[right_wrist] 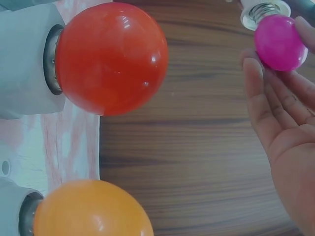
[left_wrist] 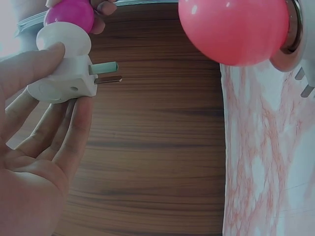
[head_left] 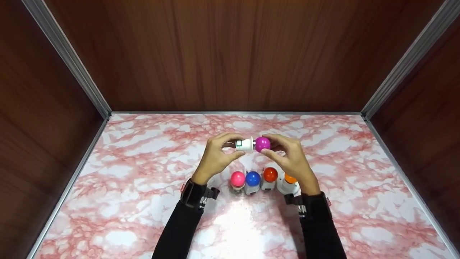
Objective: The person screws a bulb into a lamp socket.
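Observation:
My left hand (head_left: 220, 154) grips a white plug-in bulb socket (head_left: 245, 145) between thumb and fingers, its plug pins pointing back toward the palm. In the left wrist view the pins (left_wrist: 104, 68) stick out of the socket's body. My right hand (head_left: 289, 154) pinches a round magenta bulb (head_left: 262, 144) by its globe. The bulb's metal screw base (right_wrist: 264, 10) meets the socket's mouth and part of its thread still shows. Both are held in the air, lying sideways, above the table.
Below the hands, a pink bulb (head_left: 238, 178), a blue bulb (head_left: 253, 178), a red bulb (head_left: 270, 174) and an orange bulb (head_left: 290, 178) stand upright in white sockets on the marbled table (head_left: 143, 201). The right wrist partly covers the orange one. Brown wood-grain panels (head_left: 230, 57) enclose the table.

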